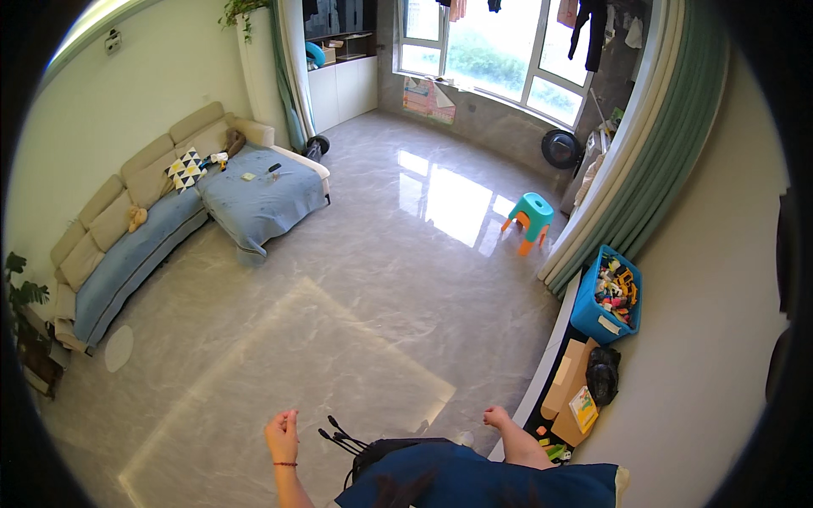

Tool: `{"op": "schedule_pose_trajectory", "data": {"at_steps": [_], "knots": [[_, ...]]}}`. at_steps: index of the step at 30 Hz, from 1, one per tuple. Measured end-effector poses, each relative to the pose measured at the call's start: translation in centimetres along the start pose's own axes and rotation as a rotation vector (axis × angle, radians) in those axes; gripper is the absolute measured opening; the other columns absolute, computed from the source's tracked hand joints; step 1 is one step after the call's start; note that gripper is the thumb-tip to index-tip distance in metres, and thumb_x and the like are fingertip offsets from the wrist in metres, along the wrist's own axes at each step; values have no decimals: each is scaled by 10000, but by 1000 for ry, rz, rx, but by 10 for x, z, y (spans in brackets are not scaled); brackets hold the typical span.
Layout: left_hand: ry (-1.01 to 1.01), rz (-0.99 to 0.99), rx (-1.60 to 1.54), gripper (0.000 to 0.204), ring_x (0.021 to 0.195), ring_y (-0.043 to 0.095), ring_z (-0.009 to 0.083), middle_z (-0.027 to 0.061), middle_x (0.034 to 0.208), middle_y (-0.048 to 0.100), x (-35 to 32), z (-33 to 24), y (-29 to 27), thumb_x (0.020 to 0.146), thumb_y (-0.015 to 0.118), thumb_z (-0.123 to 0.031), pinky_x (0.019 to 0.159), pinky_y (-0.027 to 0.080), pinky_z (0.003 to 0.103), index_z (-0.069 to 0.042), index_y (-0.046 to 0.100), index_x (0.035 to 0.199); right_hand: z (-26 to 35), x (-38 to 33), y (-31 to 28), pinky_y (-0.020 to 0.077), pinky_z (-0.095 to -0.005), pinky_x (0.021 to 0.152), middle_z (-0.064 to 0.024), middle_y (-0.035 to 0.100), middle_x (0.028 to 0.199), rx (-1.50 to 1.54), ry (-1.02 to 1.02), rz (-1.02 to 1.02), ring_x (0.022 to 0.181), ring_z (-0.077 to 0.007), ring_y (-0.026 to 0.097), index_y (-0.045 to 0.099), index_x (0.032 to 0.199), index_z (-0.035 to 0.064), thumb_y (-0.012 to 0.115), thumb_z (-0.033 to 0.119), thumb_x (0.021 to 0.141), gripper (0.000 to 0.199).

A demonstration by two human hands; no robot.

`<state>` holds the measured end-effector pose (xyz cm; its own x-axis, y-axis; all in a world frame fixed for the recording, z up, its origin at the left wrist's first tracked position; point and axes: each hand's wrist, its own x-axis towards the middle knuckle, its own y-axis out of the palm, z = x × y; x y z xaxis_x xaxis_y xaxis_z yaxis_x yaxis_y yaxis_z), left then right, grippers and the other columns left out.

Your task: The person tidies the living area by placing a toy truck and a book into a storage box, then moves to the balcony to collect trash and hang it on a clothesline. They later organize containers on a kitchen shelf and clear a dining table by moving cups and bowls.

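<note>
My left hand (282, 438), with a thin red bracelet at its wrist, is raised above the floor at the lower middle. Its fingers are curled in and nothing shows in them. My right hand (497, 417) hangs to the right of my body, loosely closed, with no object visible in it. Neither hand touches anything I can see. Several black cables (343, 436) stick out beside my dark blue clothing, between the two hands. Nearest to the right hand is a low ledge along the right wall, with an opened cardboard box (563, 381) on it.
A teal and orange stool (533, 213) stands on the glossy floor. Beyond the box sit a black plastic bag (603, 375) and a blue bin (584, 315) of toys. A sofa (110, 212) with blue covers lines the left wall. Green curtains (652, 203) hang at right.
</note>
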<state>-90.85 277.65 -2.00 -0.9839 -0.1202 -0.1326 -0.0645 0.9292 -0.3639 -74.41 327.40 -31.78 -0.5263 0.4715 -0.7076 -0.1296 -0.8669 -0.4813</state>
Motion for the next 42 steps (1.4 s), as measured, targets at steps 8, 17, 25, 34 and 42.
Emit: {"op": "schedule_pose_trajectory", "data": {"at_steps": [8,17,25,34,42], "knots": [[-40,30,6,156,505,465,51,-12,580,508,19,31,-1,795,552,-120,481,390,193,-7,587,897,31,-73,-28,503,-306,577,-136,604,698,288,-54,-129,593,-208,604,576,862,-57,517,78,701,218],[73,439,11,283,582,525,79,17,741,556,118,-28,113,746,603,-110,543,432,216,-44,562,1019,-131,-62,-58,475,-335,482,-117,612,642,125,385,-196,553,-219,600,608,719,14,518,112,722,133],[140,290,257,304,607,557,114,55,802,573,276,-48,166,753,586,-112,558,450,230,-28,539,1041,-105,94,-69,463,-315,496,-85,616,712,181,654,139,606,-180,594,625,694,33,508,177,760,196],[-504,189,326,151,520,559,160,104,654,588,361,100,239,768,468,-83,452,441,279,-10,595,803,324,312,-152,435,-303,556,-94,600,612,-76,-356,-247,577,-175,564,609,691,-4,497,196,706,230],[-1019,437,462,183,549,550,178,86,619,577,395,137,322,767,460,-144,486,435,320,-39,597,705,652,368,-204,472,-274,744,-142,591,910,469,-657,222,824,-179,592,483,1078,-31,484,146,841,296]]}}
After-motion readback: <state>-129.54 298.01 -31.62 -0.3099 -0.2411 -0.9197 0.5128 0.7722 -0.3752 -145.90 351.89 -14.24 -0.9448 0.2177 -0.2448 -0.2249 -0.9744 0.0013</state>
